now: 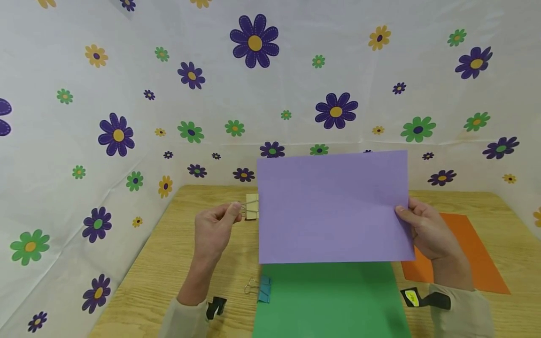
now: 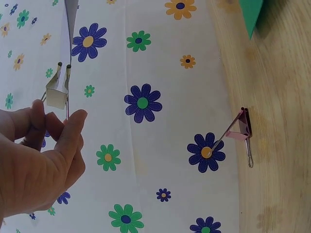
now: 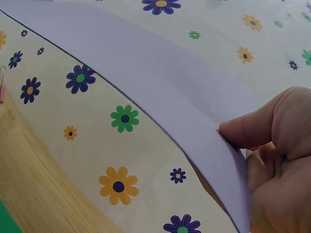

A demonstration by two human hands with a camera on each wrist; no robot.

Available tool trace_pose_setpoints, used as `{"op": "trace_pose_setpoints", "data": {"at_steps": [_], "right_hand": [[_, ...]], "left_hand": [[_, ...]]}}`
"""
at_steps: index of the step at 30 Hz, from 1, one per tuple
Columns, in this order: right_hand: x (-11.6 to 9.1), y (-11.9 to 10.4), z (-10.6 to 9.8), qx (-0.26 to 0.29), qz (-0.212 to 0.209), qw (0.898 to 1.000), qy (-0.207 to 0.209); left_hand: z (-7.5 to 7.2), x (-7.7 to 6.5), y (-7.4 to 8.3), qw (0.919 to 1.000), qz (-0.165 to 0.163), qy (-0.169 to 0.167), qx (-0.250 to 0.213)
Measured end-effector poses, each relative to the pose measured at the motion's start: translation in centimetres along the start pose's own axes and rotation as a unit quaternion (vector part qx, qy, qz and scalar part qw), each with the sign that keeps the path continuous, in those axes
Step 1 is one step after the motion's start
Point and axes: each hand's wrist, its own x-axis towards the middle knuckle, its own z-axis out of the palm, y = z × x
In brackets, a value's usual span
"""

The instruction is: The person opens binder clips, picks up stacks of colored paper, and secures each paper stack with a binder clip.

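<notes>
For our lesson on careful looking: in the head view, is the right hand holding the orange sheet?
No, the right hand pinches the purple sheet, while the orange sheet lies on the table.

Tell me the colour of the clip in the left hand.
Pale yellow; the clip shows best in the head view.

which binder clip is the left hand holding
The pale yellow clip: the left hand pinches its handles, while the blue clip and pink clip are not held.
</notes>
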Motion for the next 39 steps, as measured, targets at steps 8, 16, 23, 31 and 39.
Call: {"op": "trace_pose_setpoints", "data": {"at_steps": [8,16,23,31,39], "right_hand": [[-0.03,0.01,0.01,0.007,0.0,1.0,0.003],[-0.11,-0.02,-0.09,0.023,-0.001,1.0,0.001],[-0.08,0.01,-0.15,0.022,-0.002,1.0,-0.001],[-0.15,0.04,-0.13,0.021,-0.006,1.0,-0.004],[-0.13,0.07,-0.18,0.026,-0.009,1.0,-0.006]], "left_hand": [[-0.02,-0.05,0.1,1.0,-0.005,0.002,0.008],[-0.05,0.05,0.11,1.0,-0.005,0.006,0.003],[-0.11,0.05,0.25,0.9998,-0.012,0.006,-0.014],[-0.21,-0.04,0.38,0.9998,-0.016,0.002,-0.014],[0.02,-0.09,0.21,1.0,-0.005,0.002,-0.005]]}}
